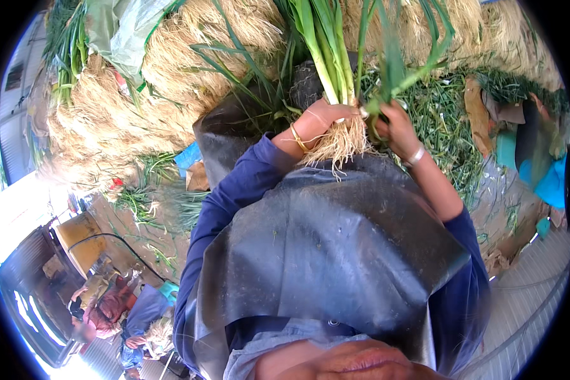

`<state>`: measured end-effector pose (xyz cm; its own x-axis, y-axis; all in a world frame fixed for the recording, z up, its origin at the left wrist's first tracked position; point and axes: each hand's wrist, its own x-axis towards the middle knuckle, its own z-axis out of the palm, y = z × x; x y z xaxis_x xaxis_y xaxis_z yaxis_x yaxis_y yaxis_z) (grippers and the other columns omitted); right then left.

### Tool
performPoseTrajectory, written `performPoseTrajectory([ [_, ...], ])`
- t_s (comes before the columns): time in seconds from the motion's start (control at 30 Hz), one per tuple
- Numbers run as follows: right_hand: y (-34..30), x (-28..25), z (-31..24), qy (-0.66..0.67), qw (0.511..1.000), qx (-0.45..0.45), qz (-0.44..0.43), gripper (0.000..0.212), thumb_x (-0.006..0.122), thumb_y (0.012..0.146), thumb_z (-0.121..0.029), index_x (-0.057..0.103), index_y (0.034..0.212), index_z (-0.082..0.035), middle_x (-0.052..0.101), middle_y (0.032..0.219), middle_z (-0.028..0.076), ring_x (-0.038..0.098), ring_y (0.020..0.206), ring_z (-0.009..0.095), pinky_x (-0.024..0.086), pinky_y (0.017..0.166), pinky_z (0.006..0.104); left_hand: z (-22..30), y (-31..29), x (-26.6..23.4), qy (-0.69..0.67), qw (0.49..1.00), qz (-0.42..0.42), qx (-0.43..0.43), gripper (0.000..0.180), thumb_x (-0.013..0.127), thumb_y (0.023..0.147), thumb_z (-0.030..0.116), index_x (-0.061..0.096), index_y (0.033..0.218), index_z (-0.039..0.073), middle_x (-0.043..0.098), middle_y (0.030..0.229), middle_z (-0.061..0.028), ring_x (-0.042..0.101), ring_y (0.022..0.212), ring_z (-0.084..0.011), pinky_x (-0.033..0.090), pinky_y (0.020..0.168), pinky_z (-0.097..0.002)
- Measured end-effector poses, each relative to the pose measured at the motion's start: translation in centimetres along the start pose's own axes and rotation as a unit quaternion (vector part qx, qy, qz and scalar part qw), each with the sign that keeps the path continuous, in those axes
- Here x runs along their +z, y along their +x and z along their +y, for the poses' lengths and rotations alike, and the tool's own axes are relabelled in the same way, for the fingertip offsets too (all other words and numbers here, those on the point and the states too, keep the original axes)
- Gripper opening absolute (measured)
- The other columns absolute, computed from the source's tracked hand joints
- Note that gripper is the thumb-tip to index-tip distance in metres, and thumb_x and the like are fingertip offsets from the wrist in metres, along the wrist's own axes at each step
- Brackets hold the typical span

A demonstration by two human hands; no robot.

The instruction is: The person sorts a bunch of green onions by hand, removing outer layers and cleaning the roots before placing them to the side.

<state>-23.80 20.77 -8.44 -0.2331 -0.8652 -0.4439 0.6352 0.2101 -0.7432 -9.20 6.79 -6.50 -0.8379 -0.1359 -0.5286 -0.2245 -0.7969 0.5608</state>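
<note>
My left hand (318,121), with a yellow bangle at the wrist, is closed round the white lower stems of several green onions (328,57). Their green tops point away from me, and their pale, stringy roots (342,142) hang over my lap. Close by on the right, my right hand (397,130) is closed on a green onion leaf (394,69), blurred by motion and bent over to the right. The exact grip of its fingertips is partly hidden. A black plastic apron (323,234) covers my front and lap, just under the roots.
Large heaps of green onions with roots outward (120,126) line the far side. Loose green trimmings (446,126) cover the ground at right. A pale green plastic sheet (123,38) lies on the far-left heap. Other people (114,310) are at lower left, near a dark vehicle (35,285).
</note>
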Motion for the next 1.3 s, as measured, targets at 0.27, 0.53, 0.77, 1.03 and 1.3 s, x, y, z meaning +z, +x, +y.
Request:
performPoseTrajectory([
  [0.27,3.2,4.6,-3.3,-0.635,0.762,-0.009,-0.126,0.052,0.054,0.087,-0.049,0.064,0.083,0.002,0.061,0.073,0.024,0.06,0.069,0.036,0.048,0.067,0.0424,-1.2,-0.5,-2.4,0.004,0.984,0.093,0.152,0.027,0.056,0.077,-0.003,0.058,0.104,-0.001,0.063,0.087,-0.007,0.062,0.071,-0.0155,0.049,0.061,-0.0254],
  [0.53,0.3,2.9,-4.3,-0.487,0.85,-0.171,0.106,0.04,0.057,0.088,-0.04,0.063,0.097,-0.001,0.064,0.074,0.015,0.061,0.065,0.024,0.048,0.065,0.0356,0.2,-1.2,-1.0,-0.01,0.992,0.085,0.089,0.026,0.064,0.075,-0.002,0.058,0.101,-0.001,0.063,0.082,-0.006,0.059,0.063,-0.0145,0.047,0.056,-0.0245],
  [0.77,1.3,4.5,-1.8,-0.372,0.926,-0.051,0.037,0.034,0.063,0.087,-0.033,0.065,0.098,-0.001,0.062,0.07,0.006,0.056,0.06,0.011,0.045,0.054,0.0266,-0.3,-1.7,-1.3,-0.009,0.991,0.061,0.118,0.031,0.056,0.079,0.004,0.053,0.109,-0.003,0.062,0.081,-0.0101,0.062,0.066,-0.0173,0.051,0.06,-0.028],
  [1.03,-3.4,-1.6,0.4,-0.029,0.991,-0.03,-0.126,0.024,0.064,0.086,-0.029,0.058,0.089,-0.006,0.059,0.075,0.001,0.056,0.063,0.013,0.053,0.065,0.0272,-0.4,-2.6,-2.4,0.02,0.988,0.1,0.119,0.026,0.06,0.08,0.012,0.057,0.102,-0.001,0.062,0.081,-0.0081,0.061,0.069,-0.0165,0.049,0.063,-0.0257],
  [1.3,-14.1,-30.8,13.4,-0.766,0.456,0.453,-0.016,0.073,0.069,0.079,-0.038,0.039,0.137,-0.006,0.046,0.135,0.016,0.045,0.124,0.031,0.04,0.1,0.0405,2.9,-7.6,-1.6,-0.246,0.966,-0.083,0.014,0.056,0.054,0.082,0.011,0.036,0.133,-0.003,0.053,0.116,-0.0268,0.058,0.07,-0.0208,0.051,0.063,-0.0303],
])
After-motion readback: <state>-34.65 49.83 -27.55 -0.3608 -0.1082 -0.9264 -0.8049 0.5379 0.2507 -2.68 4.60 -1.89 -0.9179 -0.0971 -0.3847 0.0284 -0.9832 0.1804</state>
